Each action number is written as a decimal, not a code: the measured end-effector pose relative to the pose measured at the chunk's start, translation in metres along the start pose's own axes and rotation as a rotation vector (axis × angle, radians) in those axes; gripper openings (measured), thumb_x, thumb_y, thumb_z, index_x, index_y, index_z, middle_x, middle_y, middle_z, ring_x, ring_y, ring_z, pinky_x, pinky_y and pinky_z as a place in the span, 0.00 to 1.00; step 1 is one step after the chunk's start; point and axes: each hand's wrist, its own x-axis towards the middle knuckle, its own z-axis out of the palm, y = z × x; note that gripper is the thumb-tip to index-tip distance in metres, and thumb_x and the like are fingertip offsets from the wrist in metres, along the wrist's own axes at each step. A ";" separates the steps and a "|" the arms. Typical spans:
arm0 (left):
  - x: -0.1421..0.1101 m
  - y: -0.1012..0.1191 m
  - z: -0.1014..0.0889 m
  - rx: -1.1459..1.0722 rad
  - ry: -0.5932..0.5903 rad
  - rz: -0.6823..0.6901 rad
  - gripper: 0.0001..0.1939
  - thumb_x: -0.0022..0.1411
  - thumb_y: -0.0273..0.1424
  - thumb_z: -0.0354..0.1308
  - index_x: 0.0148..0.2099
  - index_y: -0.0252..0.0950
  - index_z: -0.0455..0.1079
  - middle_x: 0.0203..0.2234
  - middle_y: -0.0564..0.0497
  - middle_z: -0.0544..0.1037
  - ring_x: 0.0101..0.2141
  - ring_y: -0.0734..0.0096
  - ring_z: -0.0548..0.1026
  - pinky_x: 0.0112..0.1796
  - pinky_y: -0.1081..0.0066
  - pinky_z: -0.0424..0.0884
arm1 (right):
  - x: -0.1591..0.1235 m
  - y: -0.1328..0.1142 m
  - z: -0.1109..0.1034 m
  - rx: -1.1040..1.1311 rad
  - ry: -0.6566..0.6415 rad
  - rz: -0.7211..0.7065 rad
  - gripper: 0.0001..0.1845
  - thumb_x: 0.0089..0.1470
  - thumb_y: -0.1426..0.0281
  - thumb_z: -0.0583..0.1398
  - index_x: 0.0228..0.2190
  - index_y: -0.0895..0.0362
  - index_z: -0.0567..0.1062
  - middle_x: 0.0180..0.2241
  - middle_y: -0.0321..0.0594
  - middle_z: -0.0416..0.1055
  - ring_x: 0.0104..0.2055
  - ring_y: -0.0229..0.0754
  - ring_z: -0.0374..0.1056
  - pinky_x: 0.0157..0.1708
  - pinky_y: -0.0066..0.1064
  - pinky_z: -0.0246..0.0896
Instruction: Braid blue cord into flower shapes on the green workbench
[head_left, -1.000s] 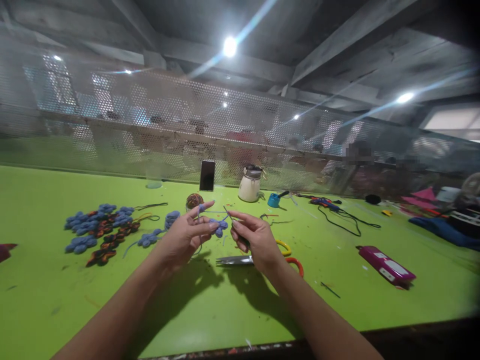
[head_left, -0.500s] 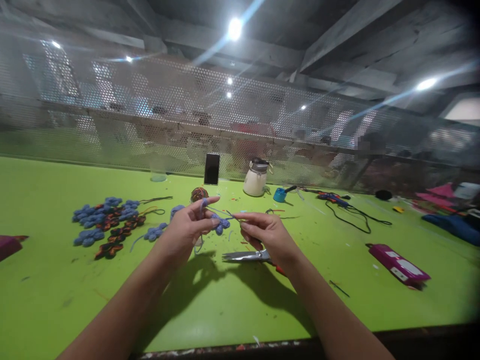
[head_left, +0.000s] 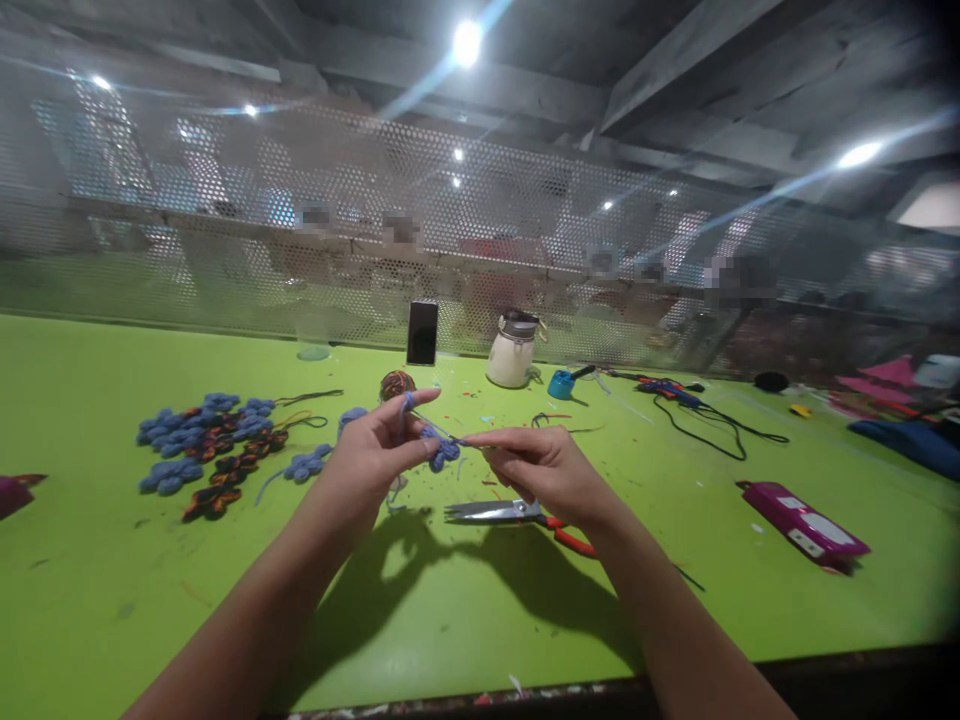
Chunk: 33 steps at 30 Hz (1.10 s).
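Note:
My left hand (head_left: pixel 382 440) pinches a small blue crochet flower (head_left: pixel 445 454) between thumb and fingers, and blue yarn (head_left: pixel 409 402) loops around its raised index finger. Closed around a thin crochet hook (head_left: pixel 471 444) is my right hand (head_left: pixel 544 465); the hook's tip meets the flower's edge, largely hidden by the fingers. Under the right hand lie scissors (head_left: pixel 495 512) with red handles. Behind the left hand sits a multicoloured yarn ball (head_left: pixel 397 384). Finished-looking blue flowers (head_left: pixel 171 475) and dark orange-black flowers (head_left: pixel 214 500) are grouped on the left, with one blue flower (head_left: pixel 306 463) nearer the hand.
On the green table (head_left: pixel 450 620) stand a phone (head_left: pixel 422 333), a white lidded jar (head_left: pixel 512 352) and a small blue pot (head_left: pixel 560 384). To the right are a corded tool (head_left: pixel 671 393) and a magenta power strip (head_left: pixel 802 525). A perforated screen (head_left: pixel 345 270) runs along the back.
My right hand has turned and shifted slightly, bringing the hook closer in at the flower; more of the scissors' red handles shows. The left hand keeps its hold.

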 end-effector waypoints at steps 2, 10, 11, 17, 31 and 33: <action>0.000 -0.001 0.000 0.002 -0.005 0.015 0.29 0.45 0.26 0.65 0.52 0.32 0.67 0.25 0.54 0.69 0.28 0.74 0.68 0.31 0.71 0.64 | 0.000 -0.001 -0.001 -0.007 0.012 -0.010 0.15 0.52 0.71 0.57 0.41 0.56 0.77 0.19 0.32 0.59 0.19 0.30 0.50 0.19 0.25 0.46; 0.000 -0.004 0.000 0.099 -0.019 0.098 0.28 0.45 0.28 0.66 0.51 0.34 0.68 0.24 0.54 0.70 0.27 0.73 0.69 0.29 0.71 0.66 | -0.002 -0.006 -0.007 -0.170 -0.002 -0.108 0.15 0.53 0.75 0.55 0.41 0.57 0.78 0.19 0.34 0.61 0.22 0.32 0.52 0.22 0.26 0.49; -0.001 -0.004 0.000 0.121 -0.025 0.100 0.28 0.45 0.28 0.65 0.52 0.34 0.67 0.24 0.54 0.70 0.27 0.73 0.69 0.29 0.71 0.66 | -0.003 -0.006 -0.008 -0.200 -0.008 -0.130 0.16 0.52 0.75 0.55 0.41 0.57 0.77 0.19 0.34 0.62 0.22 0.32 0.53 0.23 0.26 0.49; -0.008 0.004 0.005 0.231 -0.041 0.111 0.27 0.50 0.28 0.62 0.54 0.33 0.65 0.26 0.53 0.71 0.28 0.73 0.69 0.30 0.71 0.65 | -0.003 -0.011 -0.011 -0.355 -0.038 -0.230 0.16 0.52 0.77 0.55 0.41 0.60 0.77 0.22 0.37 0.69 0.23 0.31 0.58 0.24 0.24 0.53; -0.011 0.004 0.009 0.221 -0.027 0.085 0.24 0.52 0.28 0.60 0.53 0.32 0.65 0.24 0.54 0.68 0.26 0.75 0.65 0.28 0.71 0.63 | -0.008 -0.016 -0.009 -0.702 -0.076 -0.371 0.18 0.53 0.81 0.53 0.43 0.59 0.76 0.21 0.36 0.65 0.23 0.33 0.57 0.25 0.25 0.50; -0.011 0.004 0.010 0.239 -0.026 0.093 0.24 0.52 0.28 0.60 0.53 0.33 0.65 0.24 0.54 0.69 0.26 0.74 0.65 0.29 0.71 0.63 | -0.009 -0.016 -0.009 -0.726 -0.076 -0.360 0.19 0.53 0.81 0.53 0.43 0.58 0.76 0.21 0.36 0.65 0.23 0.33 0.57 0.25 0.25 0.49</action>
